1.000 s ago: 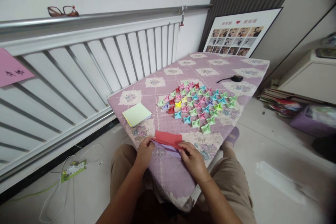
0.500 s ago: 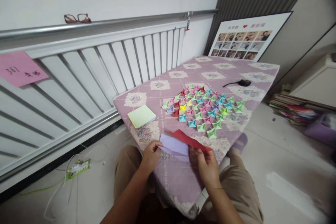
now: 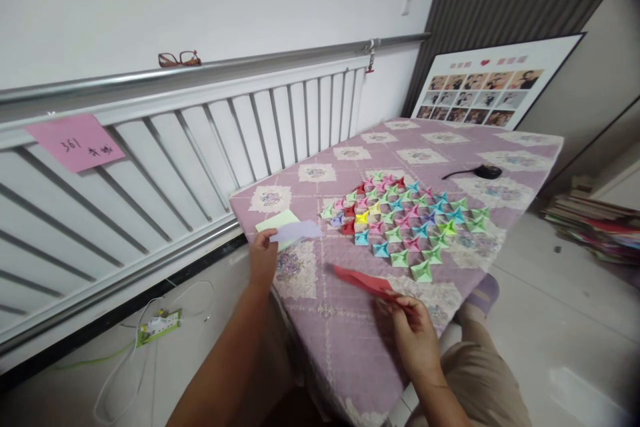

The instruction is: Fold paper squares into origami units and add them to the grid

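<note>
The one view comes from a camera worn on the person's head, facing forward and down over a purple tabletop covered in flower-patterned cloth (image 3: 360, 360). The tabletop's near end meets the bottom of the frame right of centre; its far edge lies at upper right. The bare left hand (image 3: 263, 257) and bare right hand (image 3: 417, 333) are in the nearer part of the view, both forearms entering from below. A white slatted radiator (image 3: 226, 132) recedes diagonally from the left, seen at a slant. The wide view also takes in a dark-edged white photo board (image 3: 493, 83) at upper right and pale floor (image 3: 540, 320) on both sides.
</note>
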Demonstrator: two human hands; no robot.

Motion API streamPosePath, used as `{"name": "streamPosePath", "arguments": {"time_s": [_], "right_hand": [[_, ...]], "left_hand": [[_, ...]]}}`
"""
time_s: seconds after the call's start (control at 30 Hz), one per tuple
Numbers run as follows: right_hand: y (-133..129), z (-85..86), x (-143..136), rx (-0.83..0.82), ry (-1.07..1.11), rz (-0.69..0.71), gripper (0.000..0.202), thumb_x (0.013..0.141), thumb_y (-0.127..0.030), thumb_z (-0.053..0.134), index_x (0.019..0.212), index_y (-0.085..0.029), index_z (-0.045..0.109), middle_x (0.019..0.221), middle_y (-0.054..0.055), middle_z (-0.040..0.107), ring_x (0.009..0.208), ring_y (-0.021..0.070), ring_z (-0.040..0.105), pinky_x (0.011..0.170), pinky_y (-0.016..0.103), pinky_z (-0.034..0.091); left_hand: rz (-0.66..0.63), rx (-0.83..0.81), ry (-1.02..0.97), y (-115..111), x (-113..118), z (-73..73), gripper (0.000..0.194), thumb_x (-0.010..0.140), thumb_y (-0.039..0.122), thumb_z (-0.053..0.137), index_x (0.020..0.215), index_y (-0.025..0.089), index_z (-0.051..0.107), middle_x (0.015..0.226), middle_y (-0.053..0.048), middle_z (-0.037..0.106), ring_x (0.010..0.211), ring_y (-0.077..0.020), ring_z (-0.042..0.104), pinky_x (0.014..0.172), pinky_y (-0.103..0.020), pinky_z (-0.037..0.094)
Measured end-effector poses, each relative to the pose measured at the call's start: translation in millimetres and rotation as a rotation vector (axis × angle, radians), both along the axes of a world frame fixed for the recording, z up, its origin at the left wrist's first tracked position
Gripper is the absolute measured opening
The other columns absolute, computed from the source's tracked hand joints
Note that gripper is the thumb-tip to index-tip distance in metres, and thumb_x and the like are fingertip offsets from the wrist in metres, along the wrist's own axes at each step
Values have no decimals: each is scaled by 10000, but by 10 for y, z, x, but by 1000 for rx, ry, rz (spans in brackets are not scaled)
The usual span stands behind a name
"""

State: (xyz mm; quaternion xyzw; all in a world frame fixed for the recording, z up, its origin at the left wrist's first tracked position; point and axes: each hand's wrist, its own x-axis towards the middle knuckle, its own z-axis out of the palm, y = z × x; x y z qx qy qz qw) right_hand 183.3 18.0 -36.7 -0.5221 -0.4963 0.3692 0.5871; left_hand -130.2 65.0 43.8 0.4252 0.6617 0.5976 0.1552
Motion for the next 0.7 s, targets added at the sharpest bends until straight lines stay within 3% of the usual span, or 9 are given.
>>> {"name": "streamPosePath", "arguments": {"time_s": [0.17,0.3,0.43,0.53,0.6,0.7], "right_hand": [[-3,28,-20,-14,-15,18,196,784,-387,592,851,-224,507,980,84,671,929,223,640,809,367,511],[-10,71,-29,-15,-72,25,198,794,-400,577,852,-219,521,952,82,668,874,217,639,782,359,514],[-18,82,-40,-12,-141,67,191,801,-398,565,839,-215,523,946,81,669,858,211,636,778,352,509],[-26,90,-57,10,-168,108,172,805,-383,560,828,-216,523,977,86,672,907,211,634,827,360,498],[-33,97,-70,27,-174,131,158,798,-368,569,823,-218,523,984,87,674,929,211,634,850,366,495],[-45,98,-81,38,-187,159,130,788,-336,571,823,-221,519,989,86,676,940,211,638,847,368,501]], "left_hand": [[-13,-6,101,344,-238,-121,344,684,110,474,977,178,641,980,-49,667,927,-189,614,890,-340,470],[-65,-51,217,371,-340,-302,294,649,51,462,835,172,654,972,-69,667,987,-217,595,967,-393,430],[-127,-89,321,246,-437,-403,307,633,8,459,806,172,652,986,-77,665,1006,-233,590,999,-435,408],[-145,-82,389,88,-419,-412,368,641,-14,447,897,148,655,1113,-108,624,1148,-276,514,1079,-495,301],[-188,-65,436,-60,-287,-419,420,666,-17,427,996,129,641,1192,-124,581,1213,-294,457,1098,-505,267],[-361,-57,483,-343,90,-461,469,657,-14,451,1051,164,634,1169,-85,599,1157,-256,508,1068,-434,348]]}}
